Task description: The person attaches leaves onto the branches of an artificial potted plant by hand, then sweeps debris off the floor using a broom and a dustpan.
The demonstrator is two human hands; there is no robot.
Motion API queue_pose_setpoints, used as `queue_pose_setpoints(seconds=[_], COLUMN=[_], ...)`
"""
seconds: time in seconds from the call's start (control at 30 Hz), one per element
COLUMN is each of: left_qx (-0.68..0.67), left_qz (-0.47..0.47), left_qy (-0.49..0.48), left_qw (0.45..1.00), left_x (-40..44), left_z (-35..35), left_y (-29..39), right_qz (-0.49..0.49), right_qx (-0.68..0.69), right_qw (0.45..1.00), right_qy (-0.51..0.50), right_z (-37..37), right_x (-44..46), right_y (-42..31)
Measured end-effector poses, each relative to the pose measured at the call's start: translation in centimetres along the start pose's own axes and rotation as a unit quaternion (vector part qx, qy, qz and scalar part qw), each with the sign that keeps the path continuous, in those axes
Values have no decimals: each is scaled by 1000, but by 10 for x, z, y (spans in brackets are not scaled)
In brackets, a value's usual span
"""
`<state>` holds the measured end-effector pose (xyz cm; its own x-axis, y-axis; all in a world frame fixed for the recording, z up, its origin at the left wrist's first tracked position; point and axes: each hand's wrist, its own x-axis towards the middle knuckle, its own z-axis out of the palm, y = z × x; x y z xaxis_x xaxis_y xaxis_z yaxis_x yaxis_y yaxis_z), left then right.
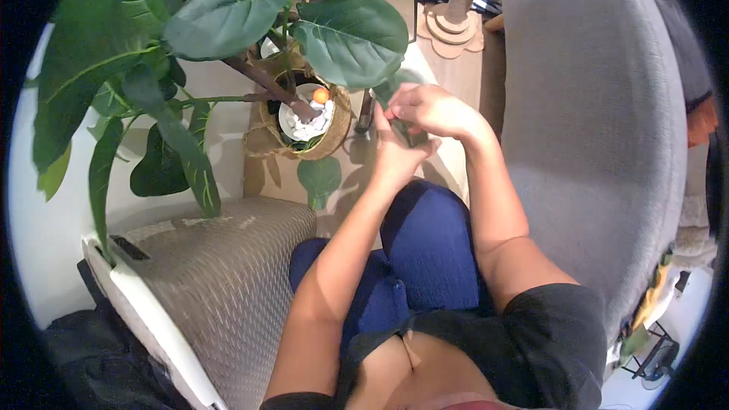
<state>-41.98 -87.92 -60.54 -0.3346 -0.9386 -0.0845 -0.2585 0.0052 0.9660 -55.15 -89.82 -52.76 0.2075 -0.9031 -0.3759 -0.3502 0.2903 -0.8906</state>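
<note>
The person sat bent over a tall plant, both hands brought together at a green leaf to the right of its basket. From where I stood, the right hand had its thumb and fingers drawn together in a pinch on the leaf, near its upper part. The left hand was curved beneath, its thumb and fingers apart, with the leaf lying between them. A tiny reddish spot showed at the fingertips, too small for me to make out.

The leaf was in front of the person's knees, just beyond the blue trousers. The plant's brown stem rose at a slant out of a white pot, which sat inside the woven basket. White stones covered the top of the pot, and a small orange ball rested at their far edge. Broad leaves spread over the basket and off to the left, one of them hanging low in front of it.

A textured seat stood at the left, a grey sofa at the right. Past the hands, a round-footed post stood on the floor.
</note>
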Motion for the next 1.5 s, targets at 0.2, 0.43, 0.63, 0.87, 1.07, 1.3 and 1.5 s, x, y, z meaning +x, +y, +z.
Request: queue_pose_setpoints(seconds=[0.2,0.43,0.63,0.87,1.07,1.3,1.5], left_qx=[-123,-170,48,28,272,454,459], left_qz=[94,104,177,230,344,311,299], left_qy=[120,84,112,121,264,314,319], left_qw=[981,976,977,965,859,773,773], left_x=[-18,-20,6,10,-63,-40,-35], left_z=[-35,-108,-154,-174,-189,-243,-236], left_y=[120,223,245,243,297,287,260], right_qz=[-284,-220,-237,-230,-208,-269,-221], right_qx=[66,218,213,380,344,280,232], right_qw=[929,947,947,894,880,886,937], right_qy=[227,85,45,66,254,253,142], right_z=[-13,28,44,58,20,1,19], right_x=[-70,-81,-74,-68,-52,44,104], right_y=[-81,-83,-166,-199,-216,-287,-300])
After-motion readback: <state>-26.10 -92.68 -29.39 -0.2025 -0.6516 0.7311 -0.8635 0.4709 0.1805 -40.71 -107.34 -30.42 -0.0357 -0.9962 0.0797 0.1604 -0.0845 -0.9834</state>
